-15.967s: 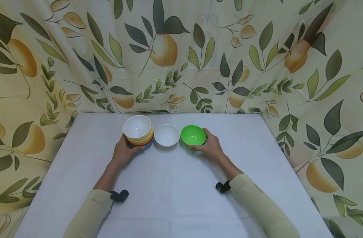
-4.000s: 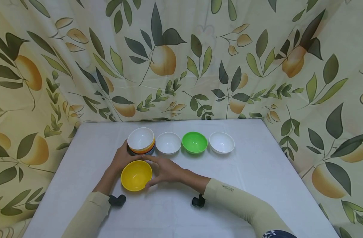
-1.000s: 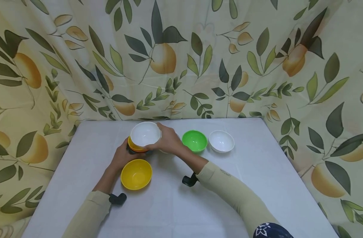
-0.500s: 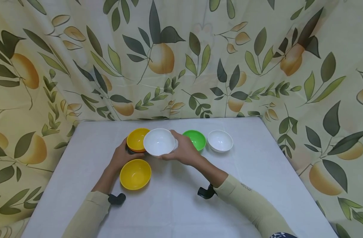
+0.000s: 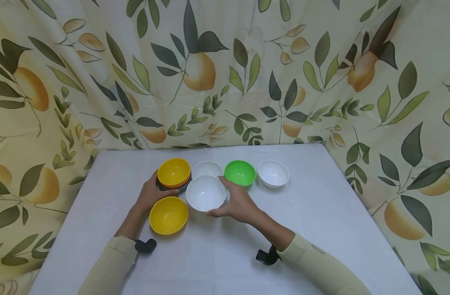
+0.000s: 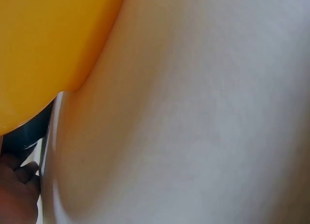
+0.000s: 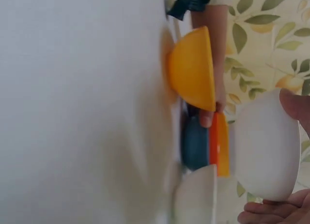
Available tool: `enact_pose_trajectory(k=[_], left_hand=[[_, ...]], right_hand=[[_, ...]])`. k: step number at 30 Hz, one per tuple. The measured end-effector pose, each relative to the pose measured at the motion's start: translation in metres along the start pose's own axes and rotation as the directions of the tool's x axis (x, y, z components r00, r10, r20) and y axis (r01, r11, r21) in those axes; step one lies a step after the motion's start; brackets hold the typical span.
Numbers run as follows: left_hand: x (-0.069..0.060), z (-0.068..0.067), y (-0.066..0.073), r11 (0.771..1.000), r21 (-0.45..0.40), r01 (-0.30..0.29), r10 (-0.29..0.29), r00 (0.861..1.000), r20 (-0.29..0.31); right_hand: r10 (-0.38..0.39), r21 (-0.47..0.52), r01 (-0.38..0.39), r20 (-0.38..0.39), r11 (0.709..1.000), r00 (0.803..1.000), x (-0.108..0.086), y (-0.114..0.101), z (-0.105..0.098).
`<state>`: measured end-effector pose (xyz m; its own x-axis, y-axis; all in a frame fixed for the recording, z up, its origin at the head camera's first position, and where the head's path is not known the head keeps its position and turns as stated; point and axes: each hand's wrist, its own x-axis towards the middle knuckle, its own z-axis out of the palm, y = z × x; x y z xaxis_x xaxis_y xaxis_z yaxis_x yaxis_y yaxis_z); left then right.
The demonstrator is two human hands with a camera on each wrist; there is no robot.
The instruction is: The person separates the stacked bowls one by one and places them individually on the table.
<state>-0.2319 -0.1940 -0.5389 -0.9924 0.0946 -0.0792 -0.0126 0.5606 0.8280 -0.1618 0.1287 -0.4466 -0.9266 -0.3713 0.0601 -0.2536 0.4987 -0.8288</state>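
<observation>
My left hand (image 5: 151,194) grips the side of a stack of nested bowls (image 5: 174,173) at the back left. Yellow sits on top, orange beneath it, and a dark blue bowl (image 7: 195,144) at the bottom. Held above the table, a white bowl (image 5: 205,193) is pinched at its right side between the thumb and fingers of my right hand (image 5: 241,205). Behind it, partly covered, stands another white bowl (image 5: 207,168). A single yellow bowl (image 5: 168,216) rests in front of the stack, close to my left wrist; it fills the upper left of the left wrist view.
To the right in the back row are a green bowl (image 5: 240,172) and a further white bowl (image 5: 273,173). A white cloth covers the table (image 5: 217,262). Behind its far edge hangs a fruit-patterned curtain (image 5: 247,102).
The right hand has lifted the white bowl off the stack and carried it right and nearer, baring the yellow one. Earlier, the green, far-right white and front yellow bowls were set out. Left hand stays.
</observation>
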Motion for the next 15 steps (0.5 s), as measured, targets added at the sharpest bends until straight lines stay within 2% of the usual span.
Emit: enact_pose_trajectory(k=[3, 10, 15], left_hand=[[-0.001, 0.0, 0.001, 1.0, 0.004, -0.004, 0.004, 1.0, 0.0], [-0.001, -0.001, -0.001, 1.0, 0.008, 0.001, -0.001, 1.0, 0.005], [0.001, -0.002, -0.002, 1.0, 0.006, 0.004, -0.004, 1.0, 0.007]], right_hand=[[-0.008, -0.014, 0.008, 0.0, 1.0, 1.0, -0.008, 0.007, 0.001], [0.04, -0.055, -0.039, 0.021, 0.998, 0.999, -0.017, 0.019, 0.009], [0.015, -0.06, -0.014, 0.014, 0.998, 1.0, -0.018, 0.027, 0.012]])
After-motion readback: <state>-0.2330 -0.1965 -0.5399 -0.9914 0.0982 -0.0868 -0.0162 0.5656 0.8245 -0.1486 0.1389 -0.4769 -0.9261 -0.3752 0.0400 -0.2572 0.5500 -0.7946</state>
